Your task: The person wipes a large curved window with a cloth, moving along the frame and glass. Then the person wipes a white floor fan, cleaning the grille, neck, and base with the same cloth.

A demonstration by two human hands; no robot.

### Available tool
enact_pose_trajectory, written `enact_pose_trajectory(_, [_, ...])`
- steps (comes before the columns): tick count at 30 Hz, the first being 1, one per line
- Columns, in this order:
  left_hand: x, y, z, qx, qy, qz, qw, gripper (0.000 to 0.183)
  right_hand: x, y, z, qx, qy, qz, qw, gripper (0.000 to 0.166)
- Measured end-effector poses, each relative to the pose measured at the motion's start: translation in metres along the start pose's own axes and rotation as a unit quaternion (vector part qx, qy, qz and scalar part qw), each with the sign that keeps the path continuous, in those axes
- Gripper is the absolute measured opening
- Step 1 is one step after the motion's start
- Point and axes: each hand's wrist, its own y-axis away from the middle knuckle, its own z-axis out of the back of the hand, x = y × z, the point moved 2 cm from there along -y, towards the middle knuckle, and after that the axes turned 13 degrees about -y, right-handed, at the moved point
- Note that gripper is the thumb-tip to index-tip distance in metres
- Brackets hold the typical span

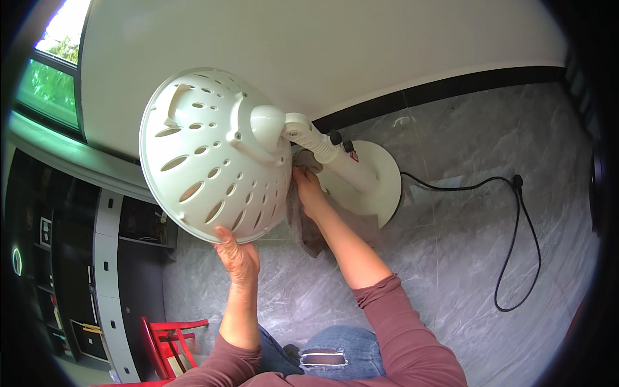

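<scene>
A white standing heater or lamp has a broad slotted dome housing [213, 159], a jointed neck [333, 150] and a round base [387, 169] on the floor. My left hand [237, 254] grips the lower rim of the dome, thumb on the outer face. Behind the dome's right edge, beside the neck, my right hand [308, 186] holds a grey-brown cloth [304, 227] that hangs down below it. Part of the cloth and some of my right fingers are hidden by the dome.
A black power cord [512, 242] runs from the base and loops on the grey marbled floor [464, 290]. A pale wall [338, 48] with a black skirting board [445, 92] stands behind. At the left are a red chair [164, 343], dark shelving with drawers [107, 242] and a window [53, 92].
</scene>
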Motion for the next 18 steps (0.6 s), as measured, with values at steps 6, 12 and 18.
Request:
enact_pose_trajectory(6, [-0.002,-0.003,0.020,0.004,-0.094,-0.074,0.993,0.064,-0.001,0.010,0.004,0.014,0.159,0.024,0.987,0.039])
enact_pose_trajectory(12, [-0.008,-0.010,0.024,0.023,-0.205,-0.163,0.965,0.059,-0.004,0.006,-0.012,-0.018,0.044,0.010,0.999,0.039])
enact_pose_trajectory(18, [-0.012,-0.004,0.028,0.017,-0.253,-0.172,0.952,0.061,-0.003,0.014,-0.020,-0.029,0.062,-0.007,0.998,0.042])
